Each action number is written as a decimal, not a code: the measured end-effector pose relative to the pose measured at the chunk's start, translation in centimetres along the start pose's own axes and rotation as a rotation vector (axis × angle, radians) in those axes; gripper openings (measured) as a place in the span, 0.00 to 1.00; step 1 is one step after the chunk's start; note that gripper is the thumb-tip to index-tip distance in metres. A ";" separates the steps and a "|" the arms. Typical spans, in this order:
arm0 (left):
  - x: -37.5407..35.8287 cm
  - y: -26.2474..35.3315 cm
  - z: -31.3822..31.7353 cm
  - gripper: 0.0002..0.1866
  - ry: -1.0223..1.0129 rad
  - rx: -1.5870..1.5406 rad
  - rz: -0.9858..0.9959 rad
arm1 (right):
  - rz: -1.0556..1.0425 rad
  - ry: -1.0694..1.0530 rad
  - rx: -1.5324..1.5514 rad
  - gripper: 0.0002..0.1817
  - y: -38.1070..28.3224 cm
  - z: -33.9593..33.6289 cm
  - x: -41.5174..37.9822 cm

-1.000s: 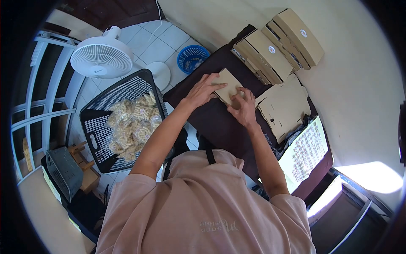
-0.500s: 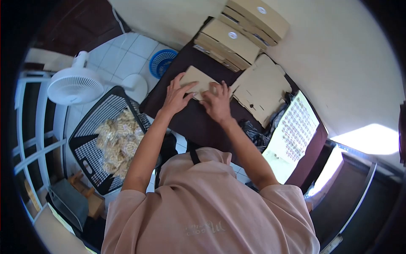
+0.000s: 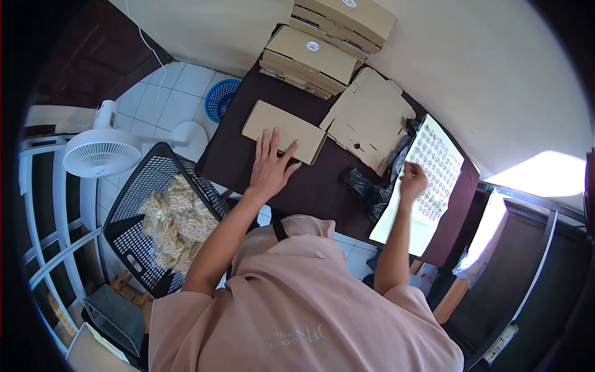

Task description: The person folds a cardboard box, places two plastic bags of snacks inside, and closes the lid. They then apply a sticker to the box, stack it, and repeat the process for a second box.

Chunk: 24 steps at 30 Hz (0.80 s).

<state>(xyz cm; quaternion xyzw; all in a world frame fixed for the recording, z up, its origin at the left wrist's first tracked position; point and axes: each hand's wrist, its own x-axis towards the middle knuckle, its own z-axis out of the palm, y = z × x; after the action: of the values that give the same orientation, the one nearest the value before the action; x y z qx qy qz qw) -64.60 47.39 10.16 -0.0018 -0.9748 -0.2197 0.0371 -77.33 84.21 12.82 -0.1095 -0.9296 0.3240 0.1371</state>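
Observation:
A closed brown cardboard box (image 3: 282,127) lies on the dark tablecloth (image 3: 304,195). My left hand (image 3: 271,166) rests on the box's near edge with its fingers spread, holding nothing. My right hand (image 3: 413,183) is over the left edge of a sheet of small round stickers (image 3: 437,177), its fingers drawn together; whether something is between them is too small to tell. Unfolded flat cardboard (image 3: 372,118) lies between the box and the sheet, with crumpled black plastic (image 3: 365,189) beside it.
Stacked boxes with round labels (image 3: 310,56) stand at the back against the wall. Left of the table are a blue basket (image 3: 218,102), a white fan (image 3: 102,152) and a black crate (image 3: 127,214) holding bagged pale food (image 3: 176,226).
My right hand has left the box and moved right to the sticker sheet. My left hand has flattened out on the box, which now lies closed. The camera view has shifted slightly.

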 end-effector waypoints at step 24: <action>-1.3 0.5 -1.5 0.35 -0.151 0.119 -0.097 | -0.248 -0.212 -0.528 0.05 9.4 -0.6 1.9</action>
<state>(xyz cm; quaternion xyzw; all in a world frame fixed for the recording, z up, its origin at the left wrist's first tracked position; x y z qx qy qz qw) -63.13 47.23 11.66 0.0311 -0.9851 -0.1623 -0.0470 -77.86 92.36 7.66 0.0075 -0.9971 0.0617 0.0447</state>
